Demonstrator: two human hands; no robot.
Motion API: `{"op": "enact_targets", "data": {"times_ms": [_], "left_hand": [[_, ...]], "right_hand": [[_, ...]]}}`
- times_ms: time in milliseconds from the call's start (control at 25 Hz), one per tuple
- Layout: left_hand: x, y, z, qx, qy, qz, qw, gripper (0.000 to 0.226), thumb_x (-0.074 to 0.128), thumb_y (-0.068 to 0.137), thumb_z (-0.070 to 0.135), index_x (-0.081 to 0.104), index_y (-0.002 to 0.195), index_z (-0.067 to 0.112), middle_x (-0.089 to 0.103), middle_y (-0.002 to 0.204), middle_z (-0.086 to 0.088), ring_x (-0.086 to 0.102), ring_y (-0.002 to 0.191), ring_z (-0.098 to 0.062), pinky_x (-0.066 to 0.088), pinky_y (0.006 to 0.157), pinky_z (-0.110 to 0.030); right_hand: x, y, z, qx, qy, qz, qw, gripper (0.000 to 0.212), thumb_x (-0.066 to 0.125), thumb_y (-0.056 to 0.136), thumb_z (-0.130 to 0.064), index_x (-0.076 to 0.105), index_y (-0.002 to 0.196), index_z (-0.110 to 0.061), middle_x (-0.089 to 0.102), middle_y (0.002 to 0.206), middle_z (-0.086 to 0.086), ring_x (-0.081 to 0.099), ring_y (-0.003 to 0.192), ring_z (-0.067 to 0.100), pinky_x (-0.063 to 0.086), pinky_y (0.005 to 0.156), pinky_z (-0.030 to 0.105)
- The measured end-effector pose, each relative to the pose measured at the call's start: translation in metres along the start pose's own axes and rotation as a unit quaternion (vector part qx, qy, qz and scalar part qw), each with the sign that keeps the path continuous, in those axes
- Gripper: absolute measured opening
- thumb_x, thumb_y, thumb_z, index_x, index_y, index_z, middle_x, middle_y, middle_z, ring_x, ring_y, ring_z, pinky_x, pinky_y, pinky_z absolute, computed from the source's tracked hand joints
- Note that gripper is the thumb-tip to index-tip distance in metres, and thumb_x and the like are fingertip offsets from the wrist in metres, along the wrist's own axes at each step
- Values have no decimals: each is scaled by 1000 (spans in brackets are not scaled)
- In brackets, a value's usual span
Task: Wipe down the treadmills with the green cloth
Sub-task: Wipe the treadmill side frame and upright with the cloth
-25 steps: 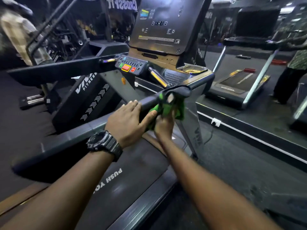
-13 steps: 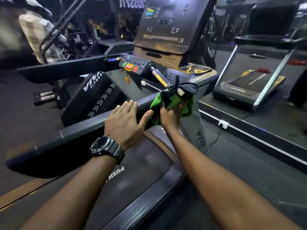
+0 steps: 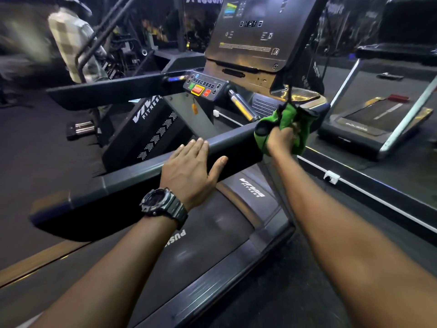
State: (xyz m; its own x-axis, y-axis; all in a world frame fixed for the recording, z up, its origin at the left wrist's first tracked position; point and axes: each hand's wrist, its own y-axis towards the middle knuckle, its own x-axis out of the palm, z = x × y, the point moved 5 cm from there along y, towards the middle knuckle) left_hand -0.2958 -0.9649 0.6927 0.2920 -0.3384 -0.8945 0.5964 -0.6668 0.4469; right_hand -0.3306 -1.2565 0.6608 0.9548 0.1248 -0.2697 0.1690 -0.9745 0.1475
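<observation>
A person wipes a treadmill point(image 3: 236, 263) rail with a green cloth point(image 3: 287, 119).

The treadmill fills the view, its belt below, its console point(image 3: 255, 36) and button panel point(image 3: 203, 87) ahead; a second treadmill point(image 3: 369, 124) stands to the right, well apart. The near rail point(image 3: 142, 171) runs across the middle. The left hand point(image 3: 189, 169), a watch point(image 3: 163, 204) on its wrist, lies flat on the rail with fingers straight and thumb spread. The right hand point(image 3: 281, 138) grips the cloth, bunched around the rail where it joins the console. Another person point(image 3: 73, 41) in a checked shirt stands blurred at far left.
</observation>
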Motion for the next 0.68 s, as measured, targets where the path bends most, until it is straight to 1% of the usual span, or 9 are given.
{"op": "enact_targets", "data": {"times_ms": [40,120,200,280,320,440,480,600,680], "left_hand": [[0,-1,-1,-1,-1,0,1000,82,6,90,66,40,145,15,40,151,-2,31,142,-15,20,119,-33],[0,-3,0,-3,0,4,1000,79,8,91,63,40,145,15,39,151,-2,31,142,-15,19,118,-33],[-1,-2,0,2,-2,-3,1000,75,12,92,60,40,145,15,39,152,-3,31,142,-16,19,119,-33],[-3,-2,0,15,-7,-9,1000,71,15,94,56,40,145,13,39,151,-4,31,142,-17,19,119,-33],[-5,-2,-1,26,-12,-12,1000,70,17,94,55,40,144,12,40,151,-5,32,142,-18,20,119,-33],[-9,-5,-10,61,-38,-27,997,65,22,94,50,44,141,10,44,148,-7,36,139,-21,21,119,-34],[-13,-8,-15,65,-45,-28,996,62,25,94,48,46,138,10,47,146,-7,39,137,-21,23,118,-34],[-24,-23,-28,72,-39,-34,996,52,34,97,40,49,135,10,50,141,-6,44,132,-23,29,115,-34],[-29,-34,-42,86,-27,-40,995,48,39,98,34,46,140,10,45,146,-4,40,136,-21,28,113,-31]], "right_hand": [[-5,-15,-5,-10,35,19,999,55,44,82,-11,47,133,9,47,140,27,42,133,36,28,112,34],[15,-86,22,-32,76,-6,997,53,48,80,0,50,132,6,54,134,22,50,124,29,33,107,29],[42,-181,50,-91,66,-144,983,56,54,80,-15,50,135,-6,58,127,12,56,114,25,40,99,28],[53,-230,61,-157,-21,-266,951,60,47,83,-30,47,137,-2,53,132,16,51,121,30,38,103,35],[48,-226,51,-189,-25,-270,944,62,44,82,-28,46,135,4,50,135,22,47,126,33,35,106,37],[22,-185,19,-236,46,-115,964,76,54,71,-22,38,142,1,37,144,27,34,134,34,29,112,41],[26,-175,22,-216,50,-79,972,79,53,69,-23,37,144,-3,37,145,25,34,134,35,31,111,42],[40,-229,20,-121,140,-101,978,65,50,72,-13,49,137,-6,52,136,20,49,126,33,40,105,36],[41,-277,24,-207,127,-165,956,53,48,77,-11,56,129,-4,57,131,18,51,123,30,41,104,35]]}}
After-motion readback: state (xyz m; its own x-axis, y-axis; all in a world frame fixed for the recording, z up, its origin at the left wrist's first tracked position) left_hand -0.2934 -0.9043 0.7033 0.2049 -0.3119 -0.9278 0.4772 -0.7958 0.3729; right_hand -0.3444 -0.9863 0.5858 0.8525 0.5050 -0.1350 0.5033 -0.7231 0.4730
